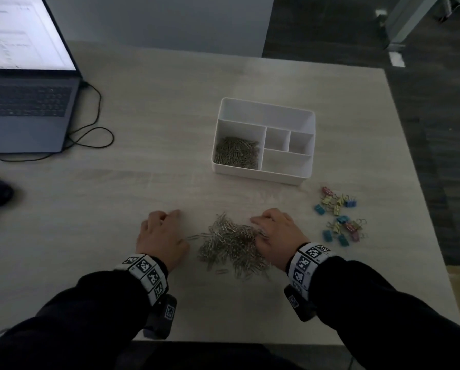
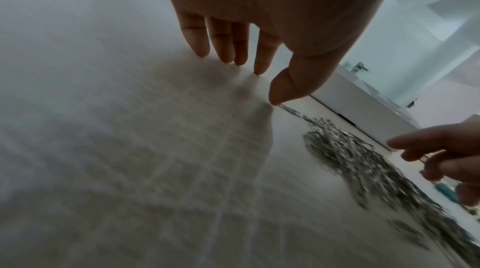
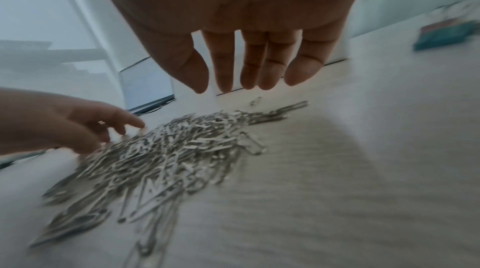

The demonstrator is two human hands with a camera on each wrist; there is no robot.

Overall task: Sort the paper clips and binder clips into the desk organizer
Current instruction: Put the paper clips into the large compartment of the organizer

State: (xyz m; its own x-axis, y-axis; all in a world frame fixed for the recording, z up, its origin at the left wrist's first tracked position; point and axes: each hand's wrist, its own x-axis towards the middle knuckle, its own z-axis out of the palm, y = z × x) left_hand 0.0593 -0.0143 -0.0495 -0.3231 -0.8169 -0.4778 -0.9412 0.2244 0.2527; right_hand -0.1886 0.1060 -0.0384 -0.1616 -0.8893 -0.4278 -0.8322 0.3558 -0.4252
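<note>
Desk organizer (image 1: 263, 141) tabletop (image 1: 157, 129) centre; paper clips (image 1: 231, 245) at six o'clock, binder clips (image 1: 339, 216) at four, laptop (image 1: 23, 97) at ten.

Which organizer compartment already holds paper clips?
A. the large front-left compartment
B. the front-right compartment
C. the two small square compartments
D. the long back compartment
A: in the head view the white desk organizer has silver paper clips only in its large front-left compartment; the other compartments show bare white floors.

Right hand (image 3: 233, 32), fingers straight, hovers over paper clips (image 3: 166, 155); left hand (image 3: 59, 122) touches them.
</note>
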